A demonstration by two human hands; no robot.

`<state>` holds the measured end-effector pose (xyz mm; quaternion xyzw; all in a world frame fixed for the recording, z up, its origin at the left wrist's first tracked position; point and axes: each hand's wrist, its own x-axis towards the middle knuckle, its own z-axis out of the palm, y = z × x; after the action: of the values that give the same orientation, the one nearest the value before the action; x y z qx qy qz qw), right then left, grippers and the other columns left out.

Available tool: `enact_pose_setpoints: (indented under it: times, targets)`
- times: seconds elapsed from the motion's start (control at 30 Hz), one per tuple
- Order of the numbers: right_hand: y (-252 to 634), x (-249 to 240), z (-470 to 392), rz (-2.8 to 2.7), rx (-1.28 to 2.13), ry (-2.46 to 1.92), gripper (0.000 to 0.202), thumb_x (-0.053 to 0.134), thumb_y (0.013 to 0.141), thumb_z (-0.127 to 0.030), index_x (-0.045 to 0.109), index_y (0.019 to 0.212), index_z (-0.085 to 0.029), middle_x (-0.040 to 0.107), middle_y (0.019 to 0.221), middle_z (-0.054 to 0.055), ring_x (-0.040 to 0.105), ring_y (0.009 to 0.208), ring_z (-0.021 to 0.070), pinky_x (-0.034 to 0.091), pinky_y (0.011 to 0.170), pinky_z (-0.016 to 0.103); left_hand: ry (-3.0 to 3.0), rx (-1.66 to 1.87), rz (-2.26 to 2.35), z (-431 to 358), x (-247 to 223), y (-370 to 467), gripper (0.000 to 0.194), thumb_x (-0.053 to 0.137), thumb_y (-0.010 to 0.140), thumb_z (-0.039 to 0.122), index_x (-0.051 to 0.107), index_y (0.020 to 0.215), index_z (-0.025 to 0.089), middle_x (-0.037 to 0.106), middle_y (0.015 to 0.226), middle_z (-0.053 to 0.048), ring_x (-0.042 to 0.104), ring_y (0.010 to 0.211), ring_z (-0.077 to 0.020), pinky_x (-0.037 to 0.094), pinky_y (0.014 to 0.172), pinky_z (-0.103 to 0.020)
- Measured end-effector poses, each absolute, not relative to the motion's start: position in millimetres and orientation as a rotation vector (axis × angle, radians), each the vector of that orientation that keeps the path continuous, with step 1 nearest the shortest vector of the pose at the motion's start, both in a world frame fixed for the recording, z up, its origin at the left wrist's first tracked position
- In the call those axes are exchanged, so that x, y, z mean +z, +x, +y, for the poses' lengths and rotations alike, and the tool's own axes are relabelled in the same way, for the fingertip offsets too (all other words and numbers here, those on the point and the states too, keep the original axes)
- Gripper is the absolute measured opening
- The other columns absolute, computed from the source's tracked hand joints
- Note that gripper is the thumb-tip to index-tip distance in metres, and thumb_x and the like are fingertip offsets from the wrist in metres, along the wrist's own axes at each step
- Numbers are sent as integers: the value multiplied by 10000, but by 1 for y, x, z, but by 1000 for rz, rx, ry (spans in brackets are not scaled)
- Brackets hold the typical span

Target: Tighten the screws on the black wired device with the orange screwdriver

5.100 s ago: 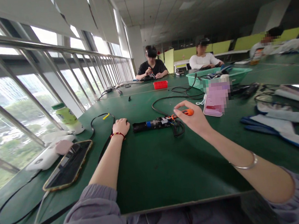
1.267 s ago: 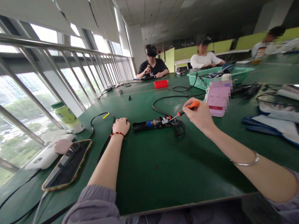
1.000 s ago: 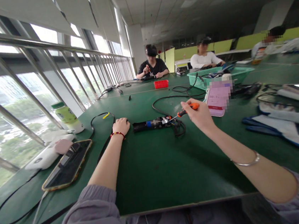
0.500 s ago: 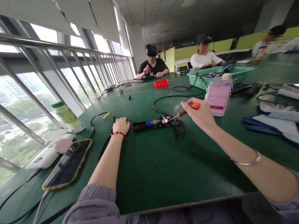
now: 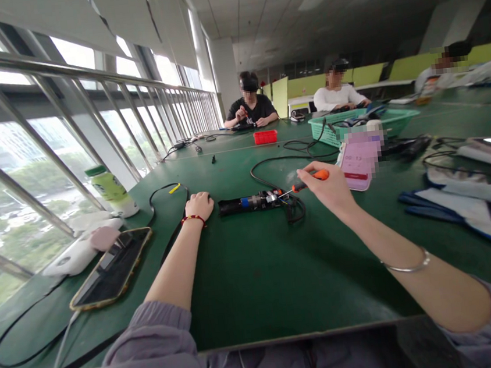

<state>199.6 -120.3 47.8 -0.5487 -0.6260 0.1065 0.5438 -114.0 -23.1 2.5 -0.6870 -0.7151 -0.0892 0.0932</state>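
A black cylindrical device (image 5: 254,202) with a blue band lies sideways on the green table (image 5: 249,300), its right end showing metal parts and loose wires. My right hand (image 5: 325,186) is closed around an orange and black screwdriver (image 5: 299,186), whose tip touches or nearly touches the metal parts. To the left of the device, my left hand (image 5: 200,206) rests on the table with its fingers curled down; whether anything lies under them is hidden.
A phone (image 5: 111,268), a green bottle (image 5: 112,191) and cables stand or lie left. Ahead are a red tray (image 5: 266,137) and a green basket (image 5: 364,123). A pink-screened phone (image 5: 360,160) and gloves (image 5: 463,208) are right. People sit across the table.
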Motion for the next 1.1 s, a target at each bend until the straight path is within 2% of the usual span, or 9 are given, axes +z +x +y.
enact_pose_setpoints:
  times: [0.07, 0.17, 0.3, 0.4, 0.47, 0.6, 0.83, 0.97, 1.1]
  targets:
    - [199, 48, -120, -1487, 233, -1246, 164, 579, 717, -362, 612, 760, -207, 600, 688, 5, 521, 619, 155, 405, 634, 298, -2036, -264, -2122, -24, 3, -114, 394, 355, 886, 241, 622, 1169, 181, 596, 1287, -88, 507, 1194, -261, 463, 955, -379]
    - [200, 47, -119, -1446, 214, -1210, 297, 615, 678, -343, 594, 941, -207, 597, 706, -9, 541, 630, 156, 426, 642, 292, -2028, -262, -2125, -25, 3, -112, 393, 355, 887, 237, 627, 1163, 173, 601, 1278, -89, 513, 1191, -255, 463, 956, -368]
    - [201, 47, -117, -1449, 272, -1318, 288, 569, 742, -495, 600, 752, -209, 545, 581, -17, 525, 572, 158, 400, 596, 295, -2023, -260, -2125, -25, 3, -112, 394, 353, 889, 231, 624, 1168, 172, 601, 1279, -89, 511, 1194, -254, 459, 961, -368]
    - [201, 46, -116, -1499, 297, -1286, 297, 543, 763, -466, 576, 627, -204, 574, 602, 1, 528, 597, 156, 394, 610, 295, -2025, -256, -2123, -25, 3, -112, 393, 354, 889, 232, 622, 1171, 173, 598, 1285, -87, 509, 1196, -253, 459, 959, -368]
    - [201, 46, -116, -1509, 291, -1210, 195, 573, 735, -394, 604, 746, -201, 597, 660, -3, 535, 613, 150, 407, 622, 290, -2024, -253, -2124, -24, 3, -112, 393, 353, 891, 236, 621, 1171, 175, 596, 1287, -84, 506, 1200, -250, 457, 960, -363]
    - [200, 44, -118, -1497, 255, -1178, 370, 631, 688, -371, 564, 1015, -214, 577, 680, -26, 548, 617, 154, 428, 615, 288, -2024, -246, -2131, -25, 3, -111, 398, 350, 894, 233, 615, 1181, 161, 596, 1288, -89, 502, 1206, -252, 455, 965, -362]
    - [198, 46, -120, -1510, 347, -1270, 232, 576, 734, -442, 582, 712, -211, 510, 574, -23, 487, 524, 134, 380, 549, 283, -2030, -245, -2136, -25, 4, -111, 399, 351, 898, 231, 607, 1194, 152, 581, 1310, -93, 495, 1219, -259, 453, 975, -374]
    - [198, 43, -118, -1523, 327, -1124, 252, 611, 682, -308, 584, 913, -210, 565, 683, -18, 525, 583, 142, 430, 583, 286, -2031, -240, -2136, -25, 4, -112, 400, 351, 900, 232, 605, 1197, 147, 583, 1306, -94, 494, 1221, -261, 452, 977, -373]
    - [199, 42, -117, -1497, 238, -1153, 315, 625, 694, -352, 567, 974, -220, 563, 671, -27, 537, 618, 157, 444, 640, 306, -2031, -241, -2132, -25, 3, -112, 402, 351, 900, 231, 601, 1202, 145, 586, 1301, -97, 498, 1213, -262, 452, 976, -376]
